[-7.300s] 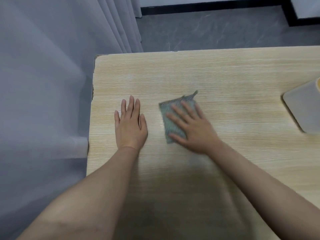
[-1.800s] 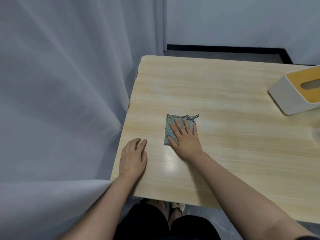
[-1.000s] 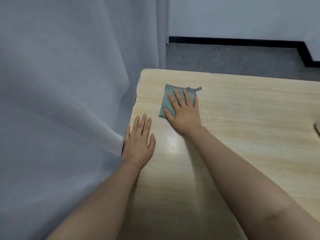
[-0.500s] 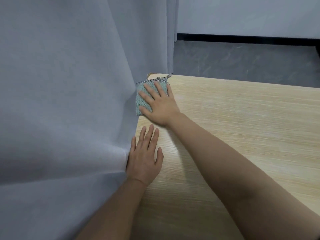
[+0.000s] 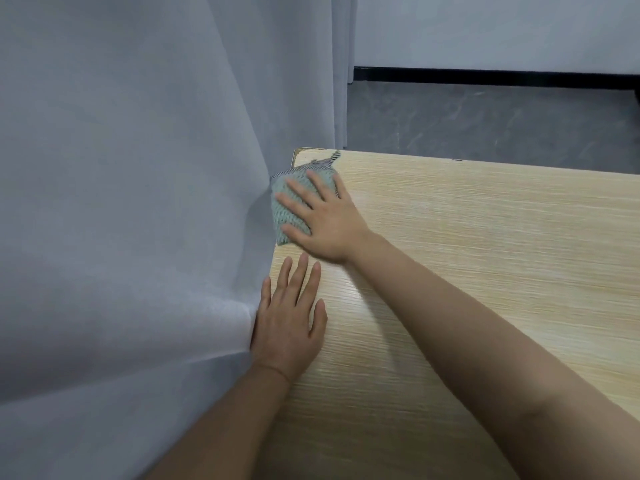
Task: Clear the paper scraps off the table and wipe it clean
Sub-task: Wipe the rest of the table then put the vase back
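Observation:
A green knitted cloth lies at the far left corner of the light wooden table, its left side at the table's edge. My right hand presses flat on the cloth with fingers spread. Nearer to me, my left hand rests flat on the table by its left edge, fingers apart, holding nothing. No paper scraps show on the visible tabletop.
A pale grey curtain hangs against the table's left edge and touches my left hand. Beyond the far edge lie a dark grey floor and a wall with a black skirting board.
My right hand slid the cloth from the table's middle to the far left corner, and in the last half second a little nearer along the left edge. My left hand stayed flat.

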Action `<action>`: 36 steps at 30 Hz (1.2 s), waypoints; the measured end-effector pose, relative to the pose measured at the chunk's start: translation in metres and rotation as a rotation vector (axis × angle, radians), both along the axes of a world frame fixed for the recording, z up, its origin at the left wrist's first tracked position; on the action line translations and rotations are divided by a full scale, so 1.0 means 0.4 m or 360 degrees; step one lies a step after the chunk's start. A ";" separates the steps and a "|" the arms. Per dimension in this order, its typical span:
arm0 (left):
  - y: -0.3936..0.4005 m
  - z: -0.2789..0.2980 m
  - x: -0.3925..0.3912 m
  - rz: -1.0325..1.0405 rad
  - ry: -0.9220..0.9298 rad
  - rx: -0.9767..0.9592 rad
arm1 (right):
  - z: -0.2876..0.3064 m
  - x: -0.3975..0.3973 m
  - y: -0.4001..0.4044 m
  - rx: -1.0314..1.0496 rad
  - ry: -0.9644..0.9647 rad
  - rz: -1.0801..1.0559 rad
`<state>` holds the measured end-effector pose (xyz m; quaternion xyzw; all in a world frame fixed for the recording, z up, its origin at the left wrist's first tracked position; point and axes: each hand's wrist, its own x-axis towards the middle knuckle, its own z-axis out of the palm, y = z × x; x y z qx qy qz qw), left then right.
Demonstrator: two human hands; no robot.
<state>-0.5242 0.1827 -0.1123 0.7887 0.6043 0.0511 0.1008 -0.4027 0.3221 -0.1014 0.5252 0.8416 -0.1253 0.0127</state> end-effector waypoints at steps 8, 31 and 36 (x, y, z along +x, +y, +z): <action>-0.003 -0.003 -0.003 -0.0013 -0.0002 0.0019 | -0.007 0.185 0.041 0.0025 -0.0013 -0.0694; -0.003 -0.001 0.001 -0.0030 0.0038 0.0009 | -0.004 0.052 -0.033 -0.0051 -0.0077 -0.0810; -0.001 0.003 0.003 -0.0016 0.0022 -0.0023 | 0.005 -0.027 -0.069 -0.0137 0.0031 -0.0116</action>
